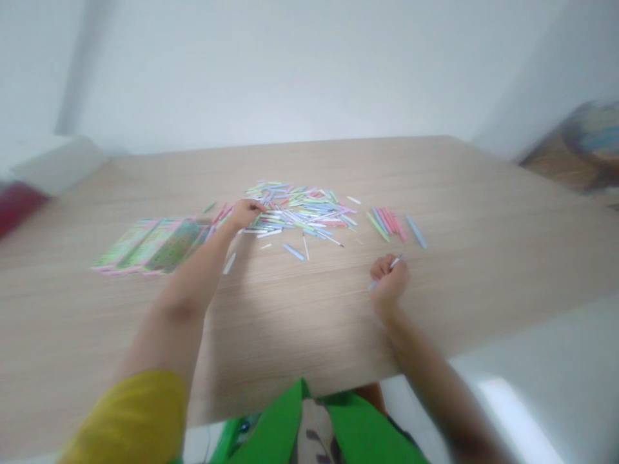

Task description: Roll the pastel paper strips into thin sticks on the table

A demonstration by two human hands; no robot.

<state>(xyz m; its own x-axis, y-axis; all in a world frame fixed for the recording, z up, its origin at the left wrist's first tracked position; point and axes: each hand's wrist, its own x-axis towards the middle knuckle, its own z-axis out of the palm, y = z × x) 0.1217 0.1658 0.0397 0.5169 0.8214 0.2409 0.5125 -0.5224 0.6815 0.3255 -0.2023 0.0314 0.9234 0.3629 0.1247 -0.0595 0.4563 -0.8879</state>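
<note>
- The wood-grain tabletop is standing before a white wall.
- The left hand is reaching into the mid-tabletop stick pile, grip unclear.
- The right hand is clutching a pale stick.

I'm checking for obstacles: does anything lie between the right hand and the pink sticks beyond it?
Nothing visible does. Between the right hand and the pink sticks, only tabletop shows. The pale stick pokes out of the fist itself.
</note>
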